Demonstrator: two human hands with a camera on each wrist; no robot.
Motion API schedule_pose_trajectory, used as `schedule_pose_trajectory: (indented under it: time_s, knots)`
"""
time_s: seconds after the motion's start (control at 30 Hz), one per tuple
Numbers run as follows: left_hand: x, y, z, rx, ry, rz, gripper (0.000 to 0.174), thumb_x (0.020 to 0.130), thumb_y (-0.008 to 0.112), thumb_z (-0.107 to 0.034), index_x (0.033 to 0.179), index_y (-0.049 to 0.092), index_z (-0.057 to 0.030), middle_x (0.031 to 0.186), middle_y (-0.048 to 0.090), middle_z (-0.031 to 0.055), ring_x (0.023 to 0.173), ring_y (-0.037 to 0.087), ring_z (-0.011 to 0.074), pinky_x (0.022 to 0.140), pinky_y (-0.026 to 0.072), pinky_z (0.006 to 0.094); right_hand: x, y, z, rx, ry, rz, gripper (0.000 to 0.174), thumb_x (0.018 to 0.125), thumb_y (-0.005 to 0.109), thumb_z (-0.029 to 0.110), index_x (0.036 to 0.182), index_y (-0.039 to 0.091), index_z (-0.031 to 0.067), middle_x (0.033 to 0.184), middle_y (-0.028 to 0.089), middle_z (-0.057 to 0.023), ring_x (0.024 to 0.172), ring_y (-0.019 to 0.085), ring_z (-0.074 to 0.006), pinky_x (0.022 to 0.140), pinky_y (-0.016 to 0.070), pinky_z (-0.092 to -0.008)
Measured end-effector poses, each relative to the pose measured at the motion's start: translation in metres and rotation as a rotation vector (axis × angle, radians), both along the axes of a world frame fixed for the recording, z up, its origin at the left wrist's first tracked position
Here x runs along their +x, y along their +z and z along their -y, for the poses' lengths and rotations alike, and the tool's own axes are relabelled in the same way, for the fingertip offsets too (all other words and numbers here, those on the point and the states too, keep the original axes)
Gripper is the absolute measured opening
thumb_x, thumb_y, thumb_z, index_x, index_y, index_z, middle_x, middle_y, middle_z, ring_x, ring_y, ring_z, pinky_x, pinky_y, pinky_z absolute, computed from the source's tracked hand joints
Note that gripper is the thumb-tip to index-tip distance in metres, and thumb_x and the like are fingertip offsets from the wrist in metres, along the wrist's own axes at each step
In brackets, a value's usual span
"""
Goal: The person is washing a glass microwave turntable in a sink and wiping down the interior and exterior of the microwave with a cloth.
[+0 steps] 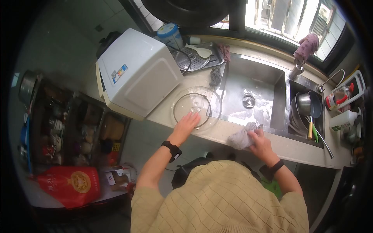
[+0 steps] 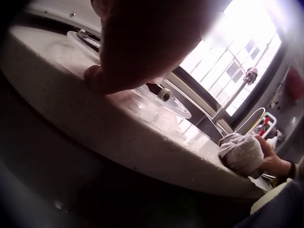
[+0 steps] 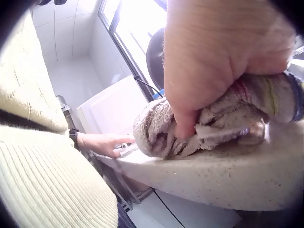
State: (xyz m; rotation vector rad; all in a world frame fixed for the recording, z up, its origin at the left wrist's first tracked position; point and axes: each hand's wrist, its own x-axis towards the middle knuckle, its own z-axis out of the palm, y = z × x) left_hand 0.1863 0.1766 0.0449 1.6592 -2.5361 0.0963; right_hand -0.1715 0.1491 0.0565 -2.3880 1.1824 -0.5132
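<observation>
On the counter beside the sink lies a round clear glass plate (image 1: 216,101). A thin ring with small rollers (image 1: 176,101) lies over it. My left hand (image 1: 187,126) reaches over their near side, fingers extended across the ring and touching the glass. In the left wrist view a roller (image 2: 165,94) shows just beyond that hand. At the counter's front edge, my right hand (image 1: 261,143) grips a bunched grey cloth (image 1: 241,138). Seen from the right wrist, the cloth (image 3: 156,128) is a rolled, striped towel pressed against the counter, with the thumb dug into its folds.
A white box-shaped appliance (image 1: 142,73) stands left of the plate. The steel sink (image 1: 237,77) is wet, and its smaller basin holds pans (image 1: 309,104). Behind the plate sits a metal tray (image 1: 218,58) with a white rice paddle (image 1: 200,51). A covered faucet (image 1: 297,71) rises at the back.
</observation>
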Motion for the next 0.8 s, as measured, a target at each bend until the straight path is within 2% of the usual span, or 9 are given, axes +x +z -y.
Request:
schedule_pose_trajectory:
  time_s: [0.33, 0.5, 0.53, 0.6, 0.63, 0.67, 0.7, 0.73, 0.8]
  knots:
    - [-0.004, -0.002, 0.011, 0.074, -0.002, 0.129, 0.051, 0.080, 0.044, -0.004, 0.130, 0.036, -0.0078, 0.134, 0.039, 0.0088, 0.119, 0.042, 0.0300, 0.092, 0.0411, 0.0375, 0.003, 0.002, 0.001, 0.055, -0.027, 0.014, 0.045, 0.064, 0.064, 0.009, 0.107, 0.051, 0.0153, 0.098, 0.049, -0.0120, 0.081, 0.056, -0.0333, 0.063, 0.0486, -0.0419]
    - [-0.009, 0.009, 0.014, 0.288, 0.099, 0.157, 0.061, 0.075, 0.052, -0.003, 0.132, 0.032, -0.0102, 0.134, 0.038, 0.0119, 0.120, 0.040, 0.0317, 0.090, 0.0420, 0.0384, 0.008, 0.004, 0.012, 0.111, -0.053, 0.021, 0.039, 0.068, 0.060, 0.010, 0.107, 0.052, 0.0134, 0.095, 0.050, -0.0127, 0.079, 0.056, -0.0354, 0.065, 0.0474, -0.0423]
    - [-0.014, 0.010, 0.014, 0.288, 0.099, 0.158, 0.061, 0.075, 0.052, -0.003, 0.132, 0.032, -0.0102, 0.134, 0.038, 0.0119, 0.120, 0.040, 0.0317, 0.090, 0.0420, 0.0384, 0.011, 0.001, 0.017, 0.119, -0.100, 0.085, 0.035, 0.070, 0.060, 0.012, 0.105, 0.053, 0.0108, 0.091, 0.052, -0.0134, 0.077, 0.057, -0.0342, 0.065, 0.0468, -0.0403]
    - [-0.036, 0.012, 0.016, 0.254, 0.052, -0.213, 0.058, 0.077, 0.053, -0.002, 0.132, 0.034, -0.0109, 0.133, 0.039, 0.0139, 0.123, 0.038, 0.0303, 0.088, 0.0427, 0.0372, 0.016, -0.004, 0.030, 0.133, -0.147, 0.151, 0.031, 0.073, 0.060, 0.013, 0.103, 0.055, 0.0083, 0.088, 0.054, -0.0141, 0.074, 0.057, -0.0330, 0.066, 0.0461, -0.0384]
    - [-0.056, 0.028, 0.016, 0.260, 0.054, -0.212, 0.058, 0.077, 0.053, -0.002, 0.132, 0.034, -0.0109, 0.133, 0.039, 0.0139, 0.123, 0.038, 0.0303, 0.088, 0.0427, 0.0372, 0.023, -0.003, 0.038, 0.306, -0.143, 0.327, 0.028, 0.074, 0.060, 0.015, 0.101, 0.056, 0.0058, 0.085, 0.055, -0.0147, 0.073, 0.056, -0.0311, 0.066, 0.0453, -0.0363]
    - [-0.083, 0.054, 0.015, 0.448, 0.118, -0.633, 0.053, 0.080, 0.052, -0.004, 0.131, 0.037, -0.0097, 0.130, 0.043, 0.0129, 0.119, 0.042, 0.0263, 0.086, 0.0430, 0.0339, 0.030, -0.004, 0.041, 0.486, -0.137, 0.508, 0.026, 0.076, 0.061, 0.016, 0.098, 0.057, 0.0034, 0.082, 0.057, -0.0154, 0.071, 0.056, -0.0292, 0.066, 0.0445, -0.0341]
    - [-0.101, 0.066, 0.020, 0.618, 0.175, -1.064, 0.047, 0.083, 0.051, -0.006, 0.129, 0.039, -0.0086, 0.126, 0.046, 0.0119, 0.115, 0.046, 0.0224, 0.085, 0.0432, 0.0307, 0.031, 0.005, 0.041, 0.480, -0.159, 0.473, 0.025, 0.080, 0.060, 0.019, 0.096, 0.057, 0.0004, 0.075, 0.058, -0.0125, 0.069, 0.053, -0.0192, 0.065, 0.0434, -0.0298]
    - [-0.107, 0.058, 0.026, 0.620, 0.179, -1.061, 0.047, 0.083, 0.051, -0.006, 0.129, 0.039, -0.0086, 0.126, 0.046, 0.0119, 0.115, 0.046, 0.0224, 0.085, 0.0432, 0.0307, 0.039, 0.013, 0.041, 0.484, -0.158, 0.476, 0.025, 0.080, 0.060, 0.019, 0.096, 0.057, 0.0004, 0.075, 0.058, -0.0125, 0.069, 0.053, -0.0192, 0.065, 0.0434, -0.0298]
    - [-0.108, 0.037, 0.041, 0.354, 0.263, -1.254, 0.036, 0.088, 0.048, -0.009, 0.124, 0.045, -0.0056, 0.114, 0.052, 0.0065, 0.101, 0.051, 0.0129, 0.082, 0.0425, 0.0245, 0.058, 0.027, 0.043, 0.711, -0.132, 0.724, 0.024, 0.084, 0.058, 0.020, 0.098, 0.057, -0.0001, 0.076, 0.058, -0.0063, 0.070, 0.051, -0.0118, 0.065, 0.0427, -0.0272]
